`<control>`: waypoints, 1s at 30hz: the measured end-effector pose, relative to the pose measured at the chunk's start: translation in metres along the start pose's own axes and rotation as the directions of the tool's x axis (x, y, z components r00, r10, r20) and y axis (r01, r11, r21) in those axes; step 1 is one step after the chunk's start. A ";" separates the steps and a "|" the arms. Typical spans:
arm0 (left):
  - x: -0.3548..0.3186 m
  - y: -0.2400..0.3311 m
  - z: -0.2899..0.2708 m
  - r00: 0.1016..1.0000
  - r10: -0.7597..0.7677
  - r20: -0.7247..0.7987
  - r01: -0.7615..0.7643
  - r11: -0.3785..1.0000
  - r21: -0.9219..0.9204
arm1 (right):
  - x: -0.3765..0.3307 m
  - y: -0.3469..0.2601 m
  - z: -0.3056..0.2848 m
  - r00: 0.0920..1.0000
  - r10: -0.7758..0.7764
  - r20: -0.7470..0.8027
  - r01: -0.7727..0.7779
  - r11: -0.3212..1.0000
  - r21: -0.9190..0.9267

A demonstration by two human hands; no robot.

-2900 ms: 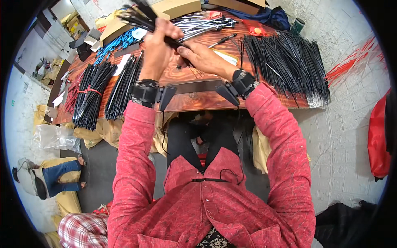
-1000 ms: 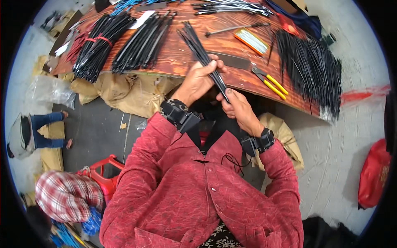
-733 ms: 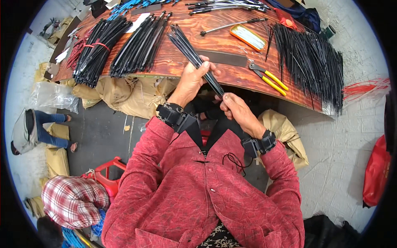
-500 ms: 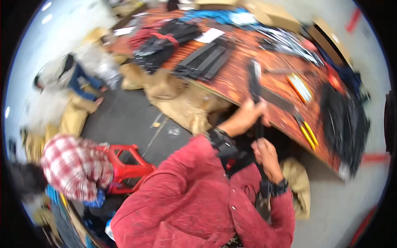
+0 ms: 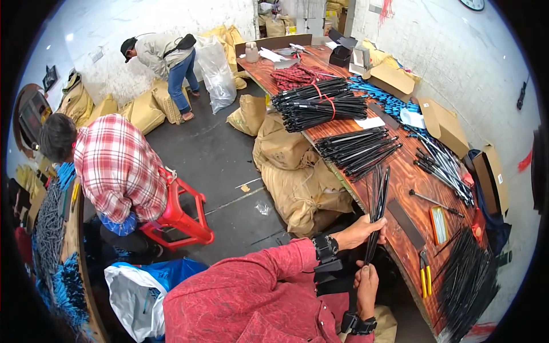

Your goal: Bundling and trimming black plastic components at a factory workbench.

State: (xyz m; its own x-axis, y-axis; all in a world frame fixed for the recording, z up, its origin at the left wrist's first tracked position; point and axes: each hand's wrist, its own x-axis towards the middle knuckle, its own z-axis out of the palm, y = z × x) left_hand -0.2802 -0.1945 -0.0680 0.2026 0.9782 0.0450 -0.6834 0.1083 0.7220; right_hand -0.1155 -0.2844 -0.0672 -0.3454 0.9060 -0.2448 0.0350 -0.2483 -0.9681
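Observation:
A bundle of thin black rods stands nearly upright over the table's front edge, its upper ends fanned slightly apart. My left hand is closed around its middle. Lower down, my right hand grips the bottom end of the same bundle. Just beyond lies a loose row of similar black rods on the red-brown wooden table. Behind that row is a thick stack of black rods bound with red ties. To the right of my hands are a flat dark strip and yellow-handled pliers.
A heap of black strands covers the table's right end. Silver rods, blue rods and open cardboard boxes line its back. Stuffed sacks stand against its front. Left, one person sits on a red stool; another person bends over sacks.
The view has tilted upward and sharpened from a blur, bringing in more of the room. Both hands still hold the bundle, and its upper ends now look more spread.

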 end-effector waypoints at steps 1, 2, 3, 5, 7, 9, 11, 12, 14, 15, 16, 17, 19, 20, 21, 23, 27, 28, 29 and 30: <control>0.000 -0.002 -0.001 0.999 -0.003 -0.043 0.005 0.998 0.059 | -0.001 -0.002 -0.002 1.000 0.012 0.021 -0.011 0.998 -0.058; 0.002 -0.005 0.000 0.999 0.002 -0.043 0.001 0.999 0.054 | -0.002 -0.003 -0.005 0.999 0.028 0.041 -0.023 0.993 -0.116; 0.003 -0.004 0.001 1.000 -0.006 -0.028 0.008 0.998 0.066 | -0.003 -0.005 -0.006 0.999 0.028 0.044 -0.022 0.992 -0.120; 0.004 -0.001 0.003 1.000 -0.026 -0.002 0.026 0.995 0.093 | -0.005 -0.008 -0.010 0.998 0.053 0.023 -0.051 0.996 -0.078; 0.005 0.002 0.006 0.999 -0.040 0.019 0.038 0.996 0.077 | -0.006 -0.008 -0.010 0.998 0.068 0.014 -0.067 0.996 -0.055; 0.007 0.011 0.017 0.995 -0.069 0.068 0.066 0.997 0.048 | -0.008 -0.008 -0.009 0.999 -0.030 -0.035 0.029 0.999 -0.028; 0.010 0.017 0.024 0.994 -0.062 0.088 0.058 0.997 0.045 | -0.008 -0.009 -0.008 0.995 -0.075 -0.061 0.074 0.997 -0.017; 0.012 0.019 0.027 0.993 -0.054 0.109 0.050 0.998 0.044 | -0.007 -0.011 -0.007 0.996 -0.064 -0.067 0.065 0.998 0.010; 0.013 0.016 0.025 0.990 -0.047 0.130 0.042 0.998 0.043 | -0.006 -0.014 -0.005 0.996 -0.043 -0.077 0.048 0.997 0.064; 0.013 0.008 0.018 0.992 -0.074 0.099 0.073 0.997 0.019 | -0.007 -0.015 -0.005 0.996 -0.045 -0.078 0.050 0.997 0.064; 0.013 0.000 0.011 0.993 -0.102 0.067 0.103 0.995 -0.005 | -0.008 -0.016 -0.005 0.998 -0.011 -0.057 0.015 0.997 0.075; 0.016 -0.007 0.006 0.991 -0.130 0.033 0.131 0.991 -0.028 | -0.009 -0.017 -0.005 0.999 0.024 -0.033 -0.021 0.996 0.086; 0.016 -0.004 0.016 0.992 -0.122 0.028 0.122 0.992 0.014 | -0.011 -0.011 -0.011 0.998 0.070 -0.003 -0.070 0.992 0.106; 0.013 0.001 0.021 0.994 -0.103 0.029 0.102 0.994 0.041 | -0.011 -0.007 -0.013 0.999 0.049 -0.009 -0.047 0.994 0.099; 0.010 0.002 0.022 0.996 -0.083 0.027 0.081 0.994 0.070 | -0.010 -0.002 -0.015 1.000 0.027 -0.011 -0.025 0.995 0.092; 0.010 -0.001 0.020 0.997 -0.073 0.025 0.070 0.993 0.091 | -0.007 0.004 -0.018 1.000 0.005 0.007 -0.006 0.996 0.092; 0.012 -0.005 0.017 0.999 -0.044 0.004 0.043 0.986 0.160 | 0.003 0.014 -0.023 0.998 0.015 0.057 -0.023 0.989 0.143; 0.010 -0.003 0.017 0.999 -0.033 -0.021 0.036 0.984 0.172 | 0.008 0.016 -0.023 0.998 0.028 0.056 -0.038 0.981 0.190; 0.009 0.000 0.018 0.999 -0.021 -0.046 0.029 0.983 0.183 | 0.011 0.017 -0.023 0.998 0.042 0.056 -0.054 0.971 0.234; 0.011 0.001 0.020 0.998 -0.017 -0.058 0.027 0.982 0.187 | 0.013 0.017 -0.025 0.997 0.058 0.055 -0.071 0.958 0.278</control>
State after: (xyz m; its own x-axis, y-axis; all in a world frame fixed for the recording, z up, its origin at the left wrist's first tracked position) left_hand -0.2647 -0.1875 -0.0524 0.1733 0.9848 -0.0070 -0.5344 0.1000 0.8393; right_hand -0.0965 -0.2679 -0.0879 -0.3940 0.8696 -0.2975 -0.2021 -0.3977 -0.8950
